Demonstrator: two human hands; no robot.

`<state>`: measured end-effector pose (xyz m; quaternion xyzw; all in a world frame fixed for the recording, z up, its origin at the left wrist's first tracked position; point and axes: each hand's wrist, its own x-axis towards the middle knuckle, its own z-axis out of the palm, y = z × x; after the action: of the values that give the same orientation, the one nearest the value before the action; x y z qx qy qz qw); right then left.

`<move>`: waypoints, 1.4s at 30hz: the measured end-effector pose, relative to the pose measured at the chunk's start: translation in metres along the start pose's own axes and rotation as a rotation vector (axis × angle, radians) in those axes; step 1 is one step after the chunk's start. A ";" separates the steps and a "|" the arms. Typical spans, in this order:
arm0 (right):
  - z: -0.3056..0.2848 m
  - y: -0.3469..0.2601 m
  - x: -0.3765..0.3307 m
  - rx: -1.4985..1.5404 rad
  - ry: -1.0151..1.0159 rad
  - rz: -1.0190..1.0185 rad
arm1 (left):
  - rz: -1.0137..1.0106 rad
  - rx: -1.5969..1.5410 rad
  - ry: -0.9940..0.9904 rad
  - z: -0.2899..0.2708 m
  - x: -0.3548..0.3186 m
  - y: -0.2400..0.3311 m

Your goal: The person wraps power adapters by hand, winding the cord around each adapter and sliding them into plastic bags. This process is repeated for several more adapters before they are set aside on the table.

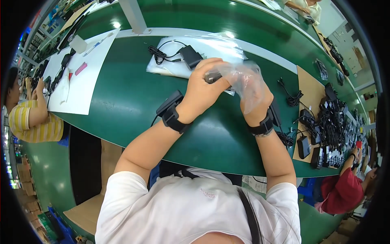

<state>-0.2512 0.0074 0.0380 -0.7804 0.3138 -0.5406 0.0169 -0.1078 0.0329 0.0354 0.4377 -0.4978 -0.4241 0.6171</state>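
Note:
My left hand (203, 90) is closed around a dark piece (213, 77) that looks like a power adapter, mostly covered by the fingers. A clear plastic bag (248, 81) hangs from my right hand (259, 101); its fingers show blurred through the film, curled on it. Both hands are close together above the green table, the bag's upper part reaching the dark piece. Just beyond them, a black power adapter (190, 56) with a coiled cable (159, 55) lies on a stack of clear plastic bags (223, 46).
A cardboard sheet (305, 81) at right bears a heap of black adapters (331, 118). A cable bundle (293, 97) lies beside it. White paper (87, 89) with a pink piece (81, 68) and a pen covers the left. People sit at both sides; a metal post (134, 16) stands behind.

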 end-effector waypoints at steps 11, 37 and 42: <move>0.008 -0.006 -0.004 1.032 -0.128 0.835 | -0.165 -0.305 -0.041 -0.012 0.004 0.004; 0.052 0.074 0.077 1.151 -0.367 1.160 | -0.060 0.076 0.256 -0.088 0.020 0.001; 0.068 0.264 0.130 0.169 -0.024 0.545 | 0.321 0.450 0.424 -0.091 0.020 0.019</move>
<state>-0.2890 -0.2915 0.0220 -0.6694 0.4658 -0.5309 0.2303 -0.0135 0.0296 0.0470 0.5572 -0.5020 -0.1009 0.6537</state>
